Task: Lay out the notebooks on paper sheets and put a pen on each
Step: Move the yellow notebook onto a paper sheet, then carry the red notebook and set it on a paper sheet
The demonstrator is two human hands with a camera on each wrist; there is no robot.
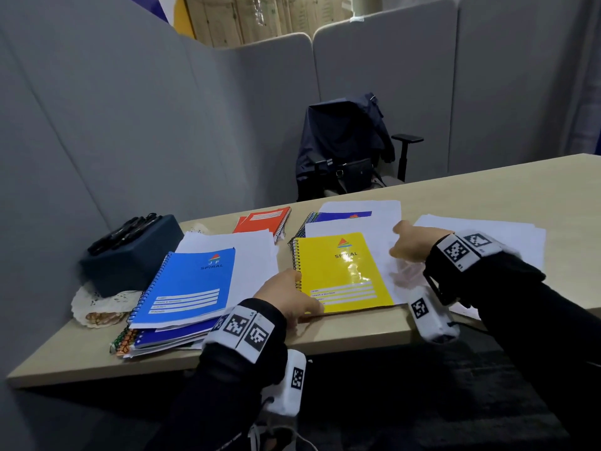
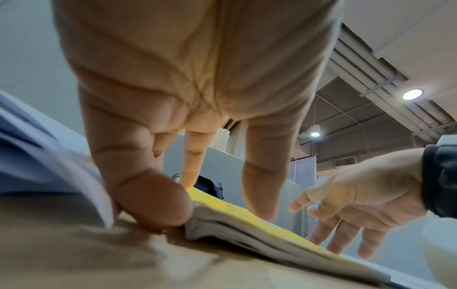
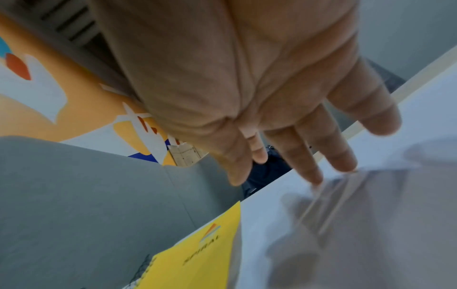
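A yellow spiral notebook (image 1: 341, 275) lies flat on a white paper sheet (image 1: 367, 226) at the table's middle. My left hand (image 1: 286, 296) touches its near left corner with straight fingers. In the left wrist view one fingertip (image 2: 153, 203) presses against the corner of the yellow notebook (image 2: 272, 224), and other fingers rest on the cover. My right hand (image 1: 409, 245) is spread, fingers straight, low over the paper to the notebook's right. The right wrist view shows the right hand (image 3: 284, 136) holding nothing above the sheet (image 3: 371, 215). A blue notebook (image 1: 192, 284) lies on paper at the left.
A dark blue box of black pens (image 1: 130, 245) stands at the far left on a doily. Behind are a red notebook (image 1: 263, 219) and a blue one (image 1: 344, 216) under paper. More sheets (image 1: 487, 236) lie at the right. Grey partitions wall the table; a chair (image 1: 351, 148) stands behind.
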